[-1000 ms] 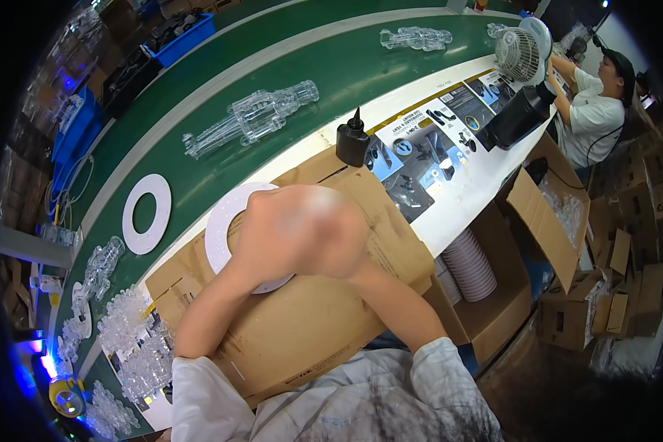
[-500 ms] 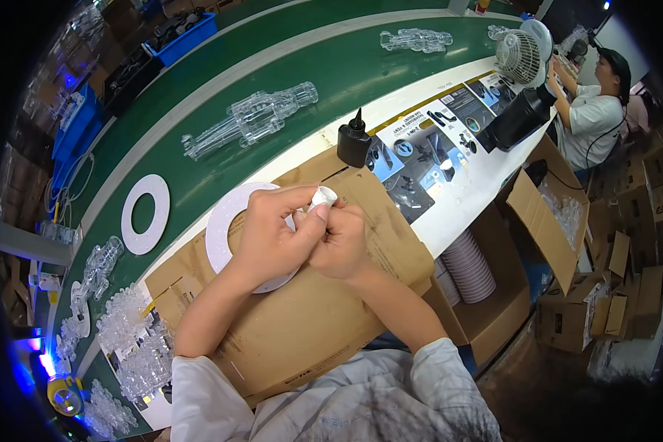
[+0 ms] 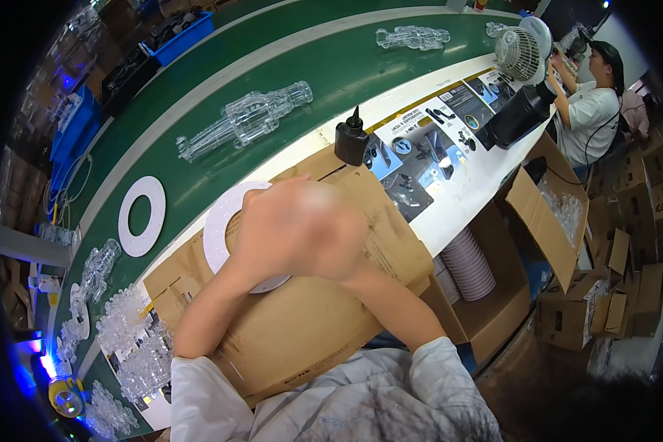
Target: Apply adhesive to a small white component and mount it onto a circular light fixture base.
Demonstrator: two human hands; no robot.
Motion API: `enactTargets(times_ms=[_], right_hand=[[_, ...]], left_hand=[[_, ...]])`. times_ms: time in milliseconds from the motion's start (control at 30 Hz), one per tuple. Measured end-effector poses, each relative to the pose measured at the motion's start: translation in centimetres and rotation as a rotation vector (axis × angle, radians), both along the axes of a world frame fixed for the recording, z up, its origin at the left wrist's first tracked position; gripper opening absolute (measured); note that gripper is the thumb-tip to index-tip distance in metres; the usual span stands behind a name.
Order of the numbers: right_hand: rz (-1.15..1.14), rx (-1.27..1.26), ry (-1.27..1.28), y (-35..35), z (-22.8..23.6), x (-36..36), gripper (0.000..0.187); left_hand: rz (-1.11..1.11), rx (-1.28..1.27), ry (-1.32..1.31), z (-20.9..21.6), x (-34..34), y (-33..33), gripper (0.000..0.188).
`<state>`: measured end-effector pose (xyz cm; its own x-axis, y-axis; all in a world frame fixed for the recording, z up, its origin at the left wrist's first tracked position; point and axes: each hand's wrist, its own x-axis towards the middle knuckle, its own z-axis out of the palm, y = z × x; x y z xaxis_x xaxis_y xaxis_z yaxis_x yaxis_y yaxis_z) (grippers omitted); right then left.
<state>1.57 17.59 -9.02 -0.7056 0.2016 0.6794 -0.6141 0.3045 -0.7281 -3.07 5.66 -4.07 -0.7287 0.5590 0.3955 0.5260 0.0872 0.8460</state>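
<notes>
Both my hands meet above the cardboard, smeared by motion. My left hand [image 3: 269, 228] and my right hand [image 3: 340, 239] are closed together around a small white cylindrical piece [image 3: 318, 194], which shows only as a pale blur at their top. Individual fingers cannot be made out. Below my hands lies a white speckled ring-shaped disc [image 3: 217, 230], partly hidden by my left hand and forearm. It rests on a flattened brown cardboard sheet [image 3: 302, 331]. A black squeeze bottle with a pointed nozzle [image 3: 351, 141] stands beyond my right hand, at the cardboard's far edge.
On the green conveyor belt [image 3: 331, 74] lie another white ring [image 3: 141, 216] and clear plastic assemblies [image 3: 247, 121]. More clear parts [image 3: 136, 339] are heaped at left. A black bottle [image 3: 519, 116] and a fan [image 3: 519, 55] are at right, near a co-worker [image 3: 593, 103]. An open carton [image 3: 493, 295] holds stacked discs.
My hands stay together but have blurred with quick movement, and the white piece has lost its sharp outline. The surrounding scene has shifted very slightly left.
</notes>
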Motion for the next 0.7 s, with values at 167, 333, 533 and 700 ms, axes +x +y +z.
enactTargets(times_ms=[167, 333, 533, 700], right_hand=[[0.052, -0.119, -0.082, 0.0, -0.1, 0.3, 0.026], [0.009, -0.116, -0.122, 0.0, 0.5, 0.5, 0.030], [0.070, -0.138, -0.153, 0.0, -0.1, 0.3, 0.020], [0.357, -0.451, -0.373, 0.0, 1.1, 0.5, 0.024]], left_hand=[[-0.041, -0.059, 0.039, 0.8, 0.3, -0.3, 0.031], [-0.035, -0.038, -0.159, 0.8, 0.7, -0.3, 0.033], [-0.069, 0.195, -0.327, 0.4, 0.3, -0.2, 0.025], [-0.155, 0.214, -0.451, 0.8, 0.2, -0.6, 0.036]])
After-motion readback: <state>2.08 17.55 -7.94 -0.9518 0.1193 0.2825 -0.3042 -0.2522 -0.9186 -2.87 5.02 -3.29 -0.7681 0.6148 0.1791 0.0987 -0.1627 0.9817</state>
